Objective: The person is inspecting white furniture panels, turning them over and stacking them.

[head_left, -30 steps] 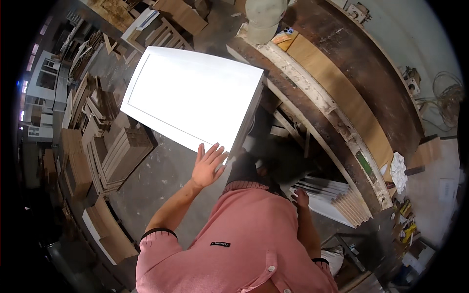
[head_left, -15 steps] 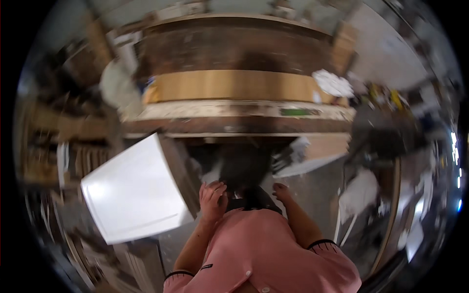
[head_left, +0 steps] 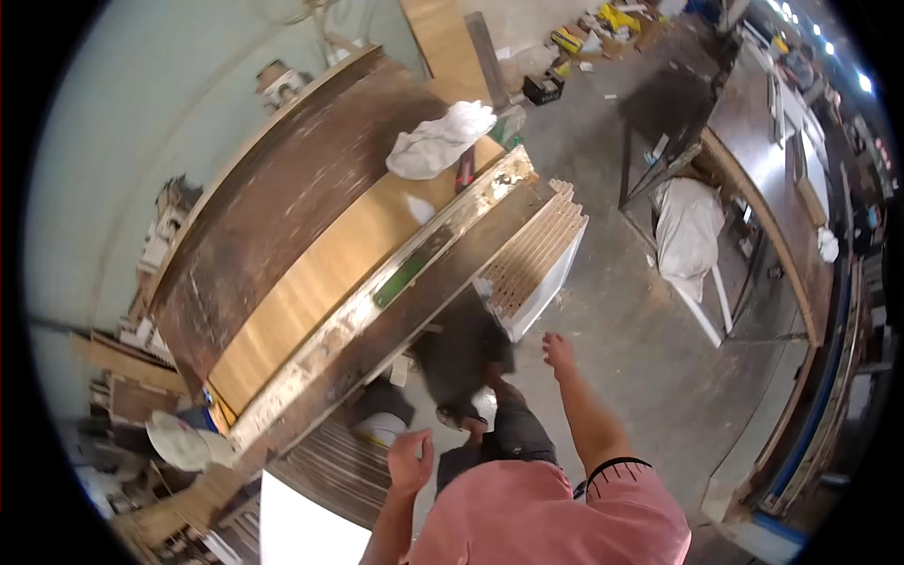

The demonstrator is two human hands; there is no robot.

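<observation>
My left hand [head_left: 411, 461] hangs low beside the stack of brown-edged panels [head_left: 330, 466], its fingers loosely curled and apart with nothing in them. My right hand [head_left: 557, 351] is held out over the floor, its fingers apart and nothing in them. It is nearest to another stack of panels [head_left: 537, 254] with a white side, below the workbench's right end. On the long brown workbench [head_left: 273, 179] lies a wood-coloured board [head_left: 311, 282]. A crumpled white cloth [head_left: 438, 141] rests near that board's far end, beside a red and black tool [head_left: 465, 169].
A white panel surface [head_left: 306, 523] lies at the lower left. At right stands a metal-framed table [head_left: 753, 104] with a white sack [head_left: 690, 231] beneath it. A black crate [head_left: 543, 88] sits on the grey floor [head_left: 603, 151], near scattered yellow packages [head_left: 617, 17].
My view has swung to the right, so the workbench now runs diagonally and more floor shows. The white panel has shifted to the lower left of the view. Both hands remain empty.
</observation>
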